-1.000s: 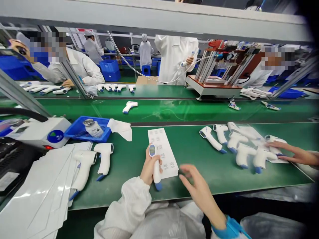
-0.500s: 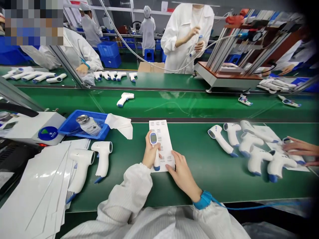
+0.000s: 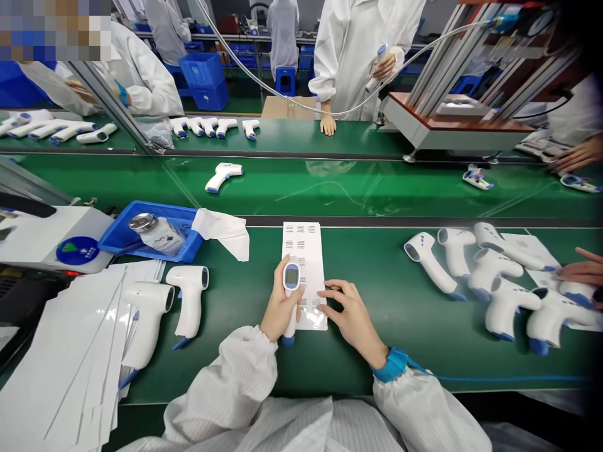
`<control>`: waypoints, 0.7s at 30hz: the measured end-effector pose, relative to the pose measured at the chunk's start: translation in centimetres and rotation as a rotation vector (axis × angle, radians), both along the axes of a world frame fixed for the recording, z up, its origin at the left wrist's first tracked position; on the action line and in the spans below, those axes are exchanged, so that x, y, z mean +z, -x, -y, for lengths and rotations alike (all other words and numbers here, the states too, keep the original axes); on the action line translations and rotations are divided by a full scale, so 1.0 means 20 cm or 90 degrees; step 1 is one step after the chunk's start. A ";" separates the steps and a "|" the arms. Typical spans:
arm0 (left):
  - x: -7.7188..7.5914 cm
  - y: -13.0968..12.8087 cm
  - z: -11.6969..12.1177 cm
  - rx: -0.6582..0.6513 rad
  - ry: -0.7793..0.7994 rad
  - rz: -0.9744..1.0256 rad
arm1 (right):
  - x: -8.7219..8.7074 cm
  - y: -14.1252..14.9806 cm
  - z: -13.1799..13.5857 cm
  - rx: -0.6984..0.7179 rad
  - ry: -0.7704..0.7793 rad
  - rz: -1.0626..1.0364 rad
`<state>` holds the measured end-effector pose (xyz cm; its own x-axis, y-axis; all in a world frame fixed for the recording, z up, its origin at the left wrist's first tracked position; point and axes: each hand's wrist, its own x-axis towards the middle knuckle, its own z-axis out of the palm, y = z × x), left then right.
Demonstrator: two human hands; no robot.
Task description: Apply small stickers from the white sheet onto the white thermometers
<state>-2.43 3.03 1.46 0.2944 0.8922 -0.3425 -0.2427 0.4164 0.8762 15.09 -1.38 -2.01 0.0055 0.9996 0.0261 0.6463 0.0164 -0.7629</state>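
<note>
My left hand (image 3: 277, 306) is wrapped round a white infrared thermometer (image 3: 291, 290) with a blue-rimmed screen, held upright over the green bench mat (image 3: 377, 339). Under it lies a white sheet of small labels (image 3: 304, 251). My right hand (image 3: 351, 317) rests on the lower part of that sheet, its fingertips pinched at a label. Two more white thermometers (image 3: 188, 301) lie to my left beside a stack of white sheets (image 3: 66, 364).
A blue tray (image 3: 117, 233) holding a metal-capped bottle (image 3: 155, 231) and a white cloth (image 3: 221, 231) sit at the left, next to a white machine (image 3: 47, 242). Several thermometers (image 3: 494, 282) lie at the right, where another person's hand (image 3: 581, 273) reaches. The conveyor (image 3: 353, 188) carries a thermometer (image 3: 222, 177); workers stand beyond.
My right hand has come in from mid-air onto the label sheet and now pinches at it. The left hand kept the thermometer and drew slightly nearer. The view has tilted down.
</note>
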 end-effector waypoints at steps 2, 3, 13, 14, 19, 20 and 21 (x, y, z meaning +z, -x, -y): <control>-0.02 -0.01 -0.01 0.018 -0.030 -0.006 | -0.01 0.01 0.00 -0.011 -0.010 -0.008; -0.03 -0.02 -0.02 0.017 -0.034 -0.005 | -0.02 0.01 0.00 -0.017 -0.011 -0.014; -0.05 -0.03 -0.02 -0.008 -0.043 -0.013 | 0.04 0.04 -0.08 0.026 -0.024 0.069; -0.05 -0.03 -0.02 -0.004 -0.040 -0.008 | 0.07 0.04 -0.06 0.070 -0.042 0.092; -0.05 -0.02 -0.02 0.002 -0.021 -0.013 | 0.23 0.04 0.04 0.243 0.043 -0.025; -0.05 -0.03 -0.03 0.006 -0.017 -0.016 | 0.27 0.04 0.04 0.243 0.099 -0.088; -0.05 -0.04 -0.03 0.013 -0.012 -0.014 | 0.30 0.04 0.03 0.237 0.153 -0.150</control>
